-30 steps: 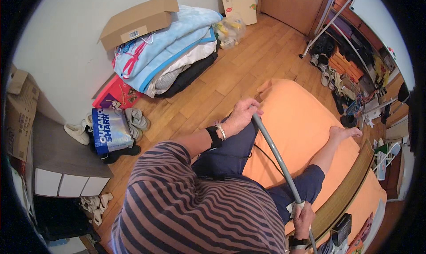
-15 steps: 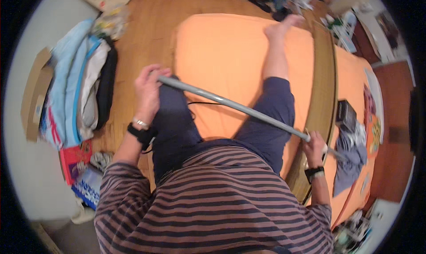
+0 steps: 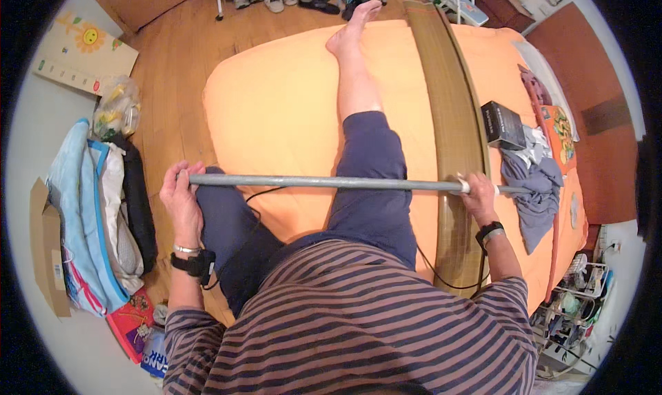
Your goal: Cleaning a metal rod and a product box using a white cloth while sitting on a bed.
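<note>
A long grey pole (image 3: pixel 331 182) lies nearly level across my thighs, above the orange bed. My left hand (image 3: pixel 183 200) is closed round its left end, with the thumb and fingertips at the tip. Near the other end, my right hand (image 3: pixel 478 196) grips the pole at a white collar (image 3: pixel 465 186). A thinner length of rod (image 3: pixel 514 189) sticks out beyond the right hand. It reaches over a crumpled grey-blue cloth (image 3: pixel 534 191) on the bed.
The orange bed sheet (image 3: pixel 276 98) spreads under my leg. A rolled brown mat (image 3: pixel 452 91) runs lengthwise along it. A black box (image 3: pixel 502 126) stands beside the cloth. Folded blankets (image 3: pixel 79 209) fill the left wall side. Shoes (image 3: pixel 274 2) lie on the wooden floor (image 3: pixel 169 84). A rack (image 3: pixel 576 298) is at lower right.
The pole has turned from a slant to nearly level. My left hand has moved down and left, and my right hand slightly up. The whole view has also turned.
</note>
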